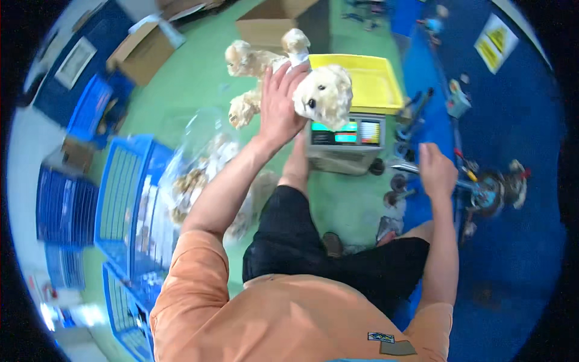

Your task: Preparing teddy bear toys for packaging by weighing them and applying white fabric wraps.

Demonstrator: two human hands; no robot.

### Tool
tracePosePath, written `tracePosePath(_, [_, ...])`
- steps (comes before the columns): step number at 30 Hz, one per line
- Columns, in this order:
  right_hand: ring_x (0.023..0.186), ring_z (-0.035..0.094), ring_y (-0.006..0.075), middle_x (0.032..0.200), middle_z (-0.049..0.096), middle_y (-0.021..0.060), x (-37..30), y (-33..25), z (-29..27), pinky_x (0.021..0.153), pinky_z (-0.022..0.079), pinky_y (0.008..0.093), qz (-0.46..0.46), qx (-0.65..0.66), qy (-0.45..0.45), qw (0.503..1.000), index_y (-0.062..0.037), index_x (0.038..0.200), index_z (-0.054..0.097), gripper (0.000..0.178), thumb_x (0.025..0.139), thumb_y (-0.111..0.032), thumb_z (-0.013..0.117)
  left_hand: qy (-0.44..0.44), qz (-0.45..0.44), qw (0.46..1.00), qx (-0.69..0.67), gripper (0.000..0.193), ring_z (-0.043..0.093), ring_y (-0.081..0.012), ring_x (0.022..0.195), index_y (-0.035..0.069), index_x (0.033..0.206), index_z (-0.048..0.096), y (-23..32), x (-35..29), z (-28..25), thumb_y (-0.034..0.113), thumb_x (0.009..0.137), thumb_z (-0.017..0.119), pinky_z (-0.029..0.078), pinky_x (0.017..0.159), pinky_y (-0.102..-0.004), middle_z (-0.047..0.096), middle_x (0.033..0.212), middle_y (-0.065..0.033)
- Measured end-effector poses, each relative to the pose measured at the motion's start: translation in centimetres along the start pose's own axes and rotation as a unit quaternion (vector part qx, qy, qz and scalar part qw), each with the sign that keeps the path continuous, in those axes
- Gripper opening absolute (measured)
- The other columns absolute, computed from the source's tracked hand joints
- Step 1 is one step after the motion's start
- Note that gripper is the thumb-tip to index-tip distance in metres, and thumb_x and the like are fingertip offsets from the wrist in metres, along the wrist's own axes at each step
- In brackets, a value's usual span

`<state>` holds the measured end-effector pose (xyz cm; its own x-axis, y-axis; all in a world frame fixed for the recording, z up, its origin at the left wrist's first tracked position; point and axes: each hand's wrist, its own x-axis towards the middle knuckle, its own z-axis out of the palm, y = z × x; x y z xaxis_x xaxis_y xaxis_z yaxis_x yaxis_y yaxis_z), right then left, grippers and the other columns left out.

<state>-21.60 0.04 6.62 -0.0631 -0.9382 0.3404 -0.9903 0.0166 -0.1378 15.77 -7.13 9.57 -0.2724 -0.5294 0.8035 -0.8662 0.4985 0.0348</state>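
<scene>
A cream plush dog (324, 96) is gripped in my left hand (281, 99), raised in front of me with its head to the right and its legs to the left and far side. My fingers wrap round its body. At the right, my right hand (437, 172) is closed round a shiny metal tube (405, 166) that shows on both sides of the fist. The tube leads to a round metal fitting (487, 193) on the blue bench (506, 259).
A scale (345, 145) with lit displays carries a yellow tray (383, 81) ahead. To my left are a clear bag of plush pieces (199, 187) and blue crates (123, 199). Cardboard boxes (142, 54) stand farther off. Small tools and round parts (398, 182) lie along the bench edge.
</scene>
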Motion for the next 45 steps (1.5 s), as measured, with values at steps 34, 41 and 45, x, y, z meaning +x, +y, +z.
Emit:
tracePosePath(34, [0.065, 0.058, 0.0256, 0.084, 0.068, 0.0102, 1.0, 2.0, 1.5, 0.064, 0.046, 0.037, 0.009, 0.099, -0.051, 0.994, -0.0076, 0.108, 0.069, 0.048, 0.107, -0.038, 0.032, -0.056, -0.543, 0.814, 0.198, 0.019, 0.062, -0.0352, 0.08, 0.003, 0.101, 0.065, -20.9, -41.6, -10.4, 0.013, 0.089, 0.054, 0.051, 0.074, -0.0427, 0.067, 0.095, -0.0172])
tracePosePath(41, [0.065, 0.059, 0.0209, 0.082, 0.068, 0.0079, 0.2, -1.6, 0.2, 0.064, 0.047, 0.0334, 0.06, 0.158, -0.033, 0.985, -0.0077, 0.11, 0.069, 0.034, 0.104, -0.031, 0.045, 0.239, -0.532, 0.804, -0.118, 0.012, 0.061, -0.0167, 0.078, 0.002, 0.104, 0.058, -16.4, -25.8, -16.2, 0.006, 0.095, 0.051, 0.05, 0.073, -0.0278, 0.067, 0.095, -0.0112])
tracePosePath(45, [0.085, 0.062, 0.0145, 0.097, 0.07, 0.0039, -2.3, -11.9, -0.9, 0.077, 0.05, 0.0278, -0.072, 0.364, -0.043, 0.928, -0.0052, 0.11, 0.067, 0.019, 0.094, -0.013, 0.06, 0.307, -0.482, 0.731, -0.373, 0.01, 0.06, -0.0172, 0.077, 0.005, 0.107, 0.056, -9.9, -14.6, -17.0, 0.008, 0.098, 0.052, 0.05, 0.073, -0.027, 0.067, 0.098, -0.0118])
